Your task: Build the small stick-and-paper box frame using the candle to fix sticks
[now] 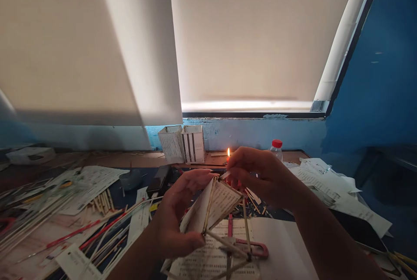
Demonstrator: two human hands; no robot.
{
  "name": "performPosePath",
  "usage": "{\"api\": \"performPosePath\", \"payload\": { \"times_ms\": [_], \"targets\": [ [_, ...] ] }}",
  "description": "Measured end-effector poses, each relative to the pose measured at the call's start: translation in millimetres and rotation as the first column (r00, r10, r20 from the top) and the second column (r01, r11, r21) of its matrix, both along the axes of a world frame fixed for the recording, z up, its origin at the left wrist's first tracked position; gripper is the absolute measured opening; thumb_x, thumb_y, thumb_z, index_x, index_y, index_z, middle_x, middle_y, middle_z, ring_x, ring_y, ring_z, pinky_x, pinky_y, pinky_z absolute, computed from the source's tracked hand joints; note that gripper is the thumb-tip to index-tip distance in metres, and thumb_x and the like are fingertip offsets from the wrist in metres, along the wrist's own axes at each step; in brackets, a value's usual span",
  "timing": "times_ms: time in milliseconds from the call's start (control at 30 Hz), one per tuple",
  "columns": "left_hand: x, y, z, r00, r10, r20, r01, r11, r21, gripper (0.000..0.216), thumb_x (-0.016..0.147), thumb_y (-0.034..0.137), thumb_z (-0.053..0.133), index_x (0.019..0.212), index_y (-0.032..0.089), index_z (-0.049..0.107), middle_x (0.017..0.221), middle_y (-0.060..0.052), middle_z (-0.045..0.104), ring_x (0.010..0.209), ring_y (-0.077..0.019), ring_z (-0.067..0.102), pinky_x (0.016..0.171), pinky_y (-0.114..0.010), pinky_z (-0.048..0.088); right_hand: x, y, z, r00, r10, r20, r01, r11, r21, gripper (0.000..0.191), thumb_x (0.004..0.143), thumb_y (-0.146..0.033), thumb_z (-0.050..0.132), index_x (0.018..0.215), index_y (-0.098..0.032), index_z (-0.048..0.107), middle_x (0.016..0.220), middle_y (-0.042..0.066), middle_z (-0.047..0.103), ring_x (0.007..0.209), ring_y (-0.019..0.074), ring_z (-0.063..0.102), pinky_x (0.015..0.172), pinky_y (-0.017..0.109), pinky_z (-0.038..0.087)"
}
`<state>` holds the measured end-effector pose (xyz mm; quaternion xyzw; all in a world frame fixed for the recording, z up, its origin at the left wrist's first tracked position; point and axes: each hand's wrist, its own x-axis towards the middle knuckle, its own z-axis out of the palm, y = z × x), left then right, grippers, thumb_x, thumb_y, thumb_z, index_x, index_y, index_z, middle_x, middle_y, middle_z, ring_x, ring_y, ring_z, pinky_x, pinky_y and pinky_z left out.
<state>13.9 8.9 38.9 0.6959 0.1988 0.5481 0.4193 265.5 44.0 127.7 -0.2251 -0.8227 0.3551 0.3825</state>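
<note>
Half-closed left hand [180,212], gripping from below and the side a pyramid-shaped frame of thin pale wooden sticks with white printed paper panels [215,210]. That frame held in the air above the desk, between both hands, tilted, its tip pointing up toward the right hand. Right hand [257,176] closed in a pinch around a short pale stick [224,175], the stick's end just beside the frame's tip.

Directly behind the pinch, a small orange flame [228,154] above something red, its source too hidden to tell. Below the frame, an open book of white printed pages [211,256] and a red-handled metal clamp [250,248]. To the left, long thin pale sticks and red sticks [87,232] strewn over loose printed papers [93,186], beside a small grey bowl [130,180]. To the right, more white printed sheets [329,184] and a black smartphone [358,230].

Farther back, against a pale-blue wall [247,134], two small open-topped boxes of printed paper [181,144] and a clear plastic bottle with a red cap [276,149]. Above, a cream roller blind [244,32] over the window.
</note>
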Motion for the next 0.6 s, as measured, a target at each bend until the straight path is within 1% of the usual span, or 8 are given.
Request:
{"api": "performPosePath", "payload": {
  "times_ms": [100, 200, 367, 467, 600],
  "targets": [
    [-0.3, 1.2, -1.6, 1.000, -0.001, 0.002, 0.001, 1.000, 0.013, 0.097, 0.064, 0.054, 0.094, 0.147, 0.028, 0.052, 0.144, -0.013, 0.062, 0.134, -0.0340, 0.056, 0.115, -0.040, 0.043, -1.3, -1.8, 1.3, 0.999, -0.024, 0.036, 0.021, 0.998, 0.066, 0.005, 0.098, -0.026, 0.067, 0.100, -0.022, 0.069, 0.085, 0.000, 0.073, 0.071, 0.0128, 0.067, 0.063, 0.025, 0.053],
    [-0.7, 0.8, -1.9, 1.000, 0.026, -0.016, -0.026, 1.000, 0.010, 0.097, 0.061, 0.054, 0.096, 0.145, 0.029, 0.053, 0.143, -0.012, 0.061, 0.135, -0.0348, 0.054, 0.117, -0.042, 0.040, -2.5, -3.1, 2.1, 0.997, -0.040, 0.065, 0.034, 0.995, 0.092, 0.007, 0.100, -0.028, 0.065, 0.099, -0.022, 0.070, 0.087, 0.001, 0.074, 0.073, 0.0130, 0.068, 0.062, 0.025, 0.052],
    [-1.6, -1.2, 0.0, 0.996, 0.065, -0.053, -0.065, 0.998, 0.016, 0.096, 0.061, 0.055, 0.095, 0.144, 0.029, 0.055, 0.142, -0.013, 0.059, 0.135, -0.0384, 0.053, 0.117, -0.047, 0.038, -4.3, -4.7, 2.3, 0.995, -0.068, 0.076, 0.059, 0.992, 0.111, 0.009, 0.100, -0.028, 0.064, 0.100, -0.023, 0.070, 0.087, 0.001, 0.076, 0.073, 0.0139, 0.069, 0.063, 0.026, 0.053],
    [-1.5, -1.6, 1.1, 0.996, 0.061, -0.062, -0.060, 0.998, 0.023, 0.096, 0.061, 0.054, 0.096, 0.144, 0.029, 0.054, 0.142, -0.013, 0.059, 0.134, -0.0389, 0.053, 0.116, -0.048, 0.038, -6.0, -5.3, 2.1, 0.996, -0.071, 0.062, 0.063, 0.991, 0.122, 0.008, 0.100, -0.028, 0.064, 0.099, -0.022, 0.070, 0.086, 0.001, 0.077, 0.072, 0.0133, 0.070, 0.064, 0.025, 0.054],
    [-1.0, -1.8, 1.2, 0.996, 0.057, -0.074, -0.056, 0.998, 0.021, 0.095, 0.063, 0.056, 0.094, 0.144, 0.029, 0.053, 0.142, -0.013, 0.058, 0.134, -0.0394, 0.053, 0.117, -0.049, 0.037, -7.7, -4.8, 0.8, 0.996, -0.066, 0.056, 0.060, 0.993, 0.106, 0.009, 0.101, -0.028, 0.064, 0.100, -0.022, 0.070, 0.088, 0.001, 0.078, 0.077, 0.0144, 0.073, 0.067, 0.025, 0.057]
  ]
}}
